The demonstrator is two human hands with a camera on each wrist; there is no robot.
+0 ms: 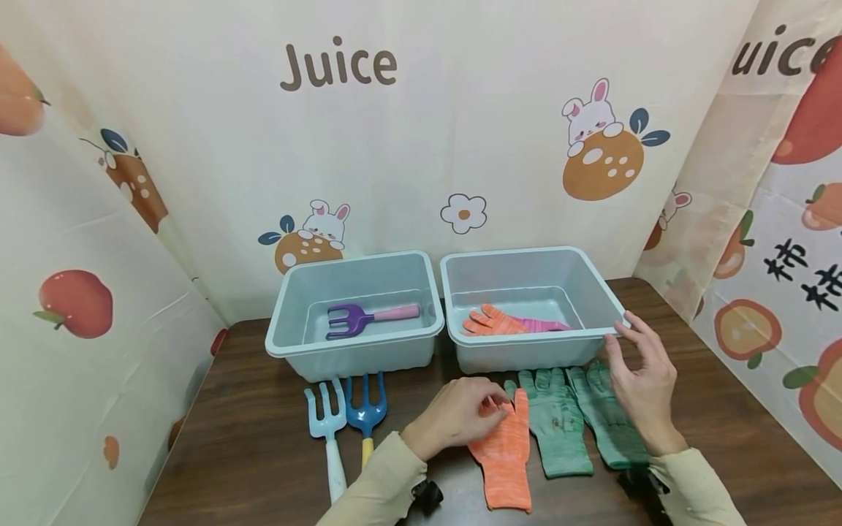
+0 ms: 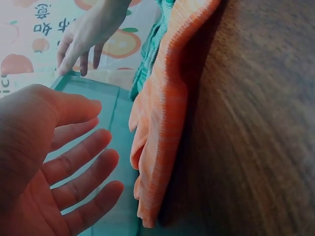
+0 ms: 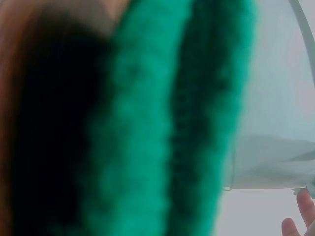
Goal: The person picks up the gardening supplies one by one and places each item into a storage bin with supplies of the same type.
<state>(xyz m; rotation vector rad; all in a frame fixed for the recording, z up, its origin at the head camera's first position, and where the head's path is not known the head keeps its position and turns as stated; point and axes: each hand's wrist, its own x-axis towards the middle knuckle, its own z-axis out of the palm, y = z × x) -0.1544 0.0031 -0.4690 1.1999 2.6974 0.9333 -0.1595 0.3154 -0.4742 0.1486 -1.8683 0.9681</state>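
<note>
An orange knitted glove [image 1: 505, 467] lies on the table, its fingers toward the right bin. Over its finger end hovers my left hand [image 1: 463, 413]; the left wrist view shows its fingers [image 2: 83, 162] loosely bent and apart from the glove [image 2: 165, 113]. My right hand [image 1: 643, 376] touches the front right corner of the right bin [image 1: 520, 354] with its fingertips. Beneath and beside that hand lie two green gloves, one [image 1: 559, 431] nearer the orange glove and the other [image 1: 608, 420] partly hidden. A blurred green glove [image 3: 162, 118] fills much of the right wrist view.
Inside the right bin are an orange glove [image 1: 493, 321] and a magenta glove [image 1: 542, 325]. The left bin [image 1: 358, 361] holds a purple hand fork [image 1: 358, 319]. A light blue hand fork [image 1: 327, 424] and a dark blue one [image 1: 367, 415] lie in front. A printed curtain [image 1: 421, 146] stands behind.
</note>
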